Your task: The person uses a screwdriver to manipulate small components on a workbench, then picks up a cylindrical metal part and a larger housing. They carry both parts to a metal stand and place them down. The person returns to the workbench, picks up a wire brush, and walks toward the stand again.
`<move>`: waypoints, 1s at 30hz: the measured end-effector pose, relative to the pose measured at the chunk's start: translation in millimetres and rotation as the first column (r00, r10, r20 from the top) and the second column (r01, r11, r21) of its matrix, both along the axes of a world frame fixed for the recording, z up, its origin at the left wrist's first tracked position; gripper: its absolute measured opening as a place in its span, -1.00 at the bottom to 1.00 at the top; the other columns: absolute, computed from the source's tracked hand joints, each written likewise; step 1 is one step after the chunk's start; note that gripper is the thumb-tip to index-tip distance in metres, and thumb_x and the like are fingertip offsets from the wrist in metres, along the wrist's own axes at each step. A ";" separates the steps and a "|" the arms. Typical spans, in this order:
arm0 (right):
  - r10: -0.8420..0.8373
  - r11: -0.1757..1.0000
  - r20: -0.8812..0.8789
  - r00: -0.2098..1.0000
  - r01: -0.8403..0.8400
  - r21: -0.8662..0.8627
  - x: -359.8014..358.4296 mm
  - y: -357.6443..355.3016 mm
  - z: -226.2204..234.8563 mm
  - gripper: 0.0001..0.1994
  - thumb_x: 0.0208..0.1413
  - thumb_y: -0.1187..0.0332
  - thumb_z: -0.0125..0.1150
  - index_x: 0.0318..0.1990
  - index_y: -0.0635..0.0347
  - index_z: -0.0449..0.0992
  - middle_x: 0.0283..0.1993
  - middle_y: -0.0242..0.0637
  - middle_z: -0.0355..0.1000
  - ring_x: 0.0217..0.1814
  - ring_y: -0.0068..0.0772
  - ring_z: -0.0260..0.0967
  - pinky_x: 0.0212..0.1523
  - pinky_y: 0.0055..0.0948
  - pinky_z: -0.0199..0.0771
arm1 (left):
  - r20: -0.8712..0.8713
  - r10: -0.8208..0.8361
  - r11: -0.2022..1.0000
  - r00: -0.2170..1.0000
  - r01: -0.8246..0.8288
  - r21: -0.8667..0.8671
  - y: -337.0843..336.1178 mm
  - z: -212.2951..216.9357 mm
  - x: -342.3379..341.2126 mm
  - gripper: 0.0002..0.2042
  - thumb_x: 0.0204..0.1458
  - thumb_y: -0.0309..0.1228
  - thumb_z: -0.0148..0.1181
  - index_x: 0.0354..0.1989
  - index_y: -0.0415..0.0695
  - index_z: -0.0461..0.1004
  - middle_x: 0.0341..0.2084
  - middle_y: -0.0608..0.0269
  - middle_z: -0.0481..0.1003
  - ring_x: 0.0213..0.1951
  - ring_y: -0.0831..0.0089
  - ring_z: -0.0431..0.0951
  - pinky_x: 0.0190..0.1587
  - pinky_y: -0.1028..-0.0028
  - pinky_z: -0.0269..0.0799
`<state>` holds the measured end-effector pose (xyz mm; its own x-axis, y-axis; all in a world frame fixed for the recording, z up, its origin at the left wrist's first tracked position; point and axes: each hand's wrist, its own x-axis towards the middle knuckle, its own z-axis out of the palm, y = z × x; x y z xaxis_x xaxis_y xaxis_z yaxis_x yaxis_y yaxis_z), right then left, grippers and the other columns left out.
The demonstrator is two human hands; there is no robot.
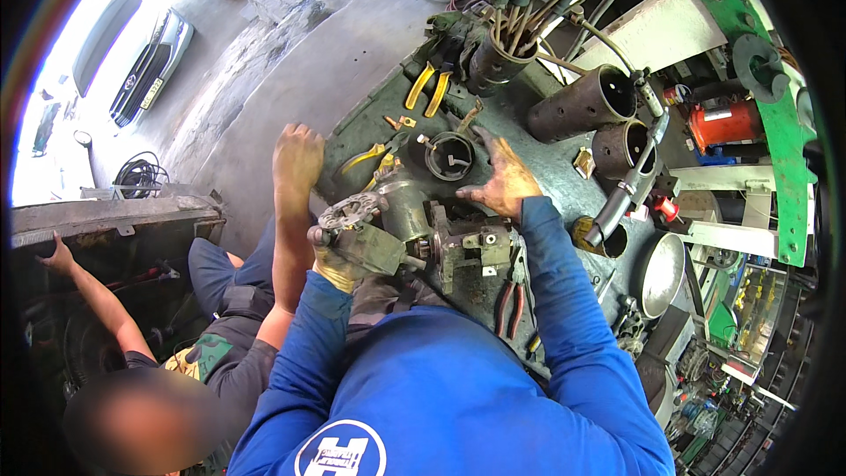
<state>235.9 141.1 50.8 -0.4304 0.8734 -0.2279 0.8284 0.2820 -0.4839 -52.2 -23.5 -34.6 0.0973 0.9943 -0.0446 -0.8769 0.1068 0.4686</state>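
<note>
My left hand, yellowish with grease or a glove, grips a greasy metal pump-like assembly that lies on the green workbench close to my chest. The assembly has a round flanged disc on its left end and a blocky housing on its right. My right hand, smeared with grease, rests flat with spread fingers on the bench just behind the housing and holds nothing. A black ring-shaped part sits just left of its fingertips.
Another person crouches at my left, one hand on the bench edge, the other on a dark engine bay. Red-handled pliers, yellow-handled pliers, rusty cylinders, a tool-filled can, a metal bowl and a parked car surround me.
</note>
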 end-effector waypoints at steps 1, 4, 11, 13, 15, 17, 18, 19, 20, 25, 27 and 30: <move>0.061 0.998 -0.111 0.992 -0.062 -0.010 0.7 7.1 -8.4 0.20 -0.27 0.11 0.75 0.53 0.09 0.05 0.47 0.07 0.20 0.49 0.13 0.22 0.46 -0.12 0.31 | -0.008 -0.007 1.000 1.000 0.007 0.012 -1.1 -0.9 -0.3 0.10 -0.19 0.47 0.34 0.29 -0.34 0.39 0.17 0.01 0.51 0.18 0.12 0.52 0.27 0.06 0.47; 0.183 0.981 -0.184 0.966 -0.167 0.096 -5.3 16.7 -30.7 0.16 -0.28 0.14 0.75 0.51 0.06 0.10 0.40 0.01 0.26 0.46 0.11 0.26 0.44 -0.14 0.35 | -0.113 0.059 0.998 0.992 -0.061 -0.010 0.1 -2.5 -2.2 0.11 -0.19 0.46 0.34 0.33 -0.31 0.35 0.22 0.03 0.49 0.20 0.10 0.52 0.28 0.00 0.46; -0.044 0.994 -0.389 0.920 0.001 -0.110 -18.2 20.8 -46.0 0.10 -0.35 0.15 0.77 0.43 0.19 0.26 0.23 -0.09 0.48 0.32 -0.17 0.45 0.37 -0.25 0.43 | 0.208 0.068 0.995 0.976 -0.053 -0.079 14.6 17.1 -2.1 0.09 -0.27 0.24 0.56 0.37 -0.26 0.31 0.23 0.02 0.47 0.15 0.10 0.57 0.17 -0.08 0.59; -0.180 0.973 -0.506 0.843 0.076 -0.219 -16.9 19.6 -34.2 0.06 -0.30 0.12 0.78 0.38 0.36 0.29 0.21 -0.07 0.52 0.29 -0.29 0.46 0.34 -0.33 0.44 | 0.169 0.136 0.990 0.976 -0.125 -0.072 19.3 28.6 -2.1 0.09 -0.28 0.23 0.59 0.37 -0.25 0.31 0.24 0.03 0.46 0.17 0.09 0.56 0.18 -0.11 0.59; -0.207 0.963 -0.576 0.791 0.059 -0.264 -13.1 17.3 -15.8 0.05 -0.28 0.10 0.78 0.36 0.40 0.31 0.21 -0.05 0.53 0.27 -0.27 0.48 0.33 -0.32 0.46 | 0.077 0.193 0.980 0.978 -0.188 -0.058 24.8 40.5 -0.7 0.09 -0.23 0.26 0.55 0.39 -0.24 0.29 0.26 0.03 0.45 0.20 0.07 0.54 0.18 -0.13 0.58; -0.222 0.953 -0.603 0.766 0.040 -0.301 -15.3 12.0 2.5 0.03 -0.25 0.05 0.77 0.33 0.47 0.34 0.21 -0.01 0.53 0.24 -0.24 0.50 0.29 -0.31 0.49 | 0.083 0.135 0.988 0.987 -0.140 0.061 32.9 52.5 0.4 0.05 -0.15 0.37 0.37 0.45 -0.07 0.24 0.41 -0.01 0.26 0.30 -0.35 0.33 0.17 -0.46 0.37; -0.268 0.932 -0.570 0.777 0.060 -0.357 -18.1 8.2 10.6 0.04 -0.25 0.04 0.77 0.34 0.48 0.34 0.21 0.00 0.53 0.24 -0.23 0.50 0.29 -0.31 0.49 | 0.056 0.119 0.988 0.991 -0.123 0.093 34.2 60.3 -1.3 0.03 -0.12 0.38 0.32 0.46 -0.05 0.24 0.44 -0.07 0.19 0.31 -0.44 0.28 0.15 -0.51 0.36; -0.307 0.909 -0.546 0.779 0.070 -0.412 -19.2 1.9 18.0 0.05 -0.25 0.03 0.77 0.34 0.48 0.33 0.21 0.02 0.53 0.23 -0.23 0.51 0.28 -0.31 0.49 | 0.028 0.104 0.986 0.994 -0.107 0.125 35.3 67.6 -3.3 0.01 -0.09 0.39 0.28 0.47 -0.02 0.23 0.47 -0.13 0.13 0.32 -0.53 0.24 0.13 -0.55 0.35; -0.338 0.883 -0.535 0.775 0.064 -0.465 -20.1 -5.5 24.2 0.06 -0.25 0.02 0.77 0.35 0.49 0.33 0.22 0.03 0.52 0.22 -0.23 0.51 0.27 -0.30 0.49 | 0.001 0.091 0.983 0.996 -0.090 0.157 36.1 74.6 -5.3 -0.01 -0.06 0.40 0.23 0.47 0.01 0.23 0.50 -0.19 0.07 0.34 -0.63 0.19 0.12 -0.60 0.34; -0.458 0.805 -0.593 0.662 0.025 -0.593 -29.7 -30.1 44.0 0.06 -0.20 0.04 0.75 0.37 0.54 0.29 0.18 0.08 0.52 0.20 -0.21 0.51 0.24 -0.33 0.50 | 0.117 0.091 0.989 0.989 -0.103 0.105 25.3 97.5 -8.1 -0.09 -0.02 0.34 0.18 0.49 0.14 0.25 0.53 -0.11 0.01 0.36 -0.61 0.17 0.10 -0.50 0.42; -0.411 0.818 -0.647 0.642 -0.055 -0.573 -33.3 -35.1 52.2 0.07 -0.19 0.04 0.74 0.38 0.52 0.27 0.19 0.06 0.52 0.19 -0.23 0.50 0.22 -0.33 0.50 | 0.137 0.087 0.988 0.987 -0.103 0.118 22.3 102.3 -5.7 -0.11 -0.04 0.35 0.18 0.48 0.20 0.27 0.54 -0.09 0.01 0.37 -0.58 0.17 0.10 -0.45 0.44; -0.447 0.749 -0.599 0.664 -0.087 -0.657 -37.2 -42.6 64.2 0.11 -0.16 0.00 0.72 0.40 0.57 0.21 0.20 0.10 0.49 0.19 -0.22 0.50 0.21 -0.31 0.51 | 0.183 0.076 0.982 0.980 -0.105 0.156 18.4 111.3 0.0 -0.06 -0.10 0.39 0.21 0.48 0.19 0.27 0.51 -0.04 0.08 0.38 -0.47 0.21 0.14 -0.44 0.42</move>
